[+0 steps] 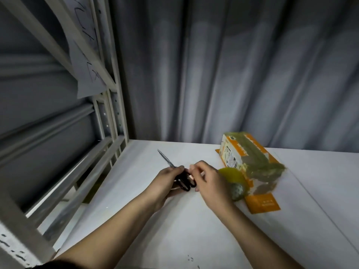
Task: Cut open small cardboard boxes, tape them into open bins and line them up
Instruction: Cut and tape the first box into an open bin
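One orange cardboard box, taped olive-green, lies flaps splayed.

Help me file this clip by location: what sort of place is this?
Probably a storeroom or workshop corner: a metal shelving rack with a handwritten paper sign, a plain white worktable, and a grey curtain behind.
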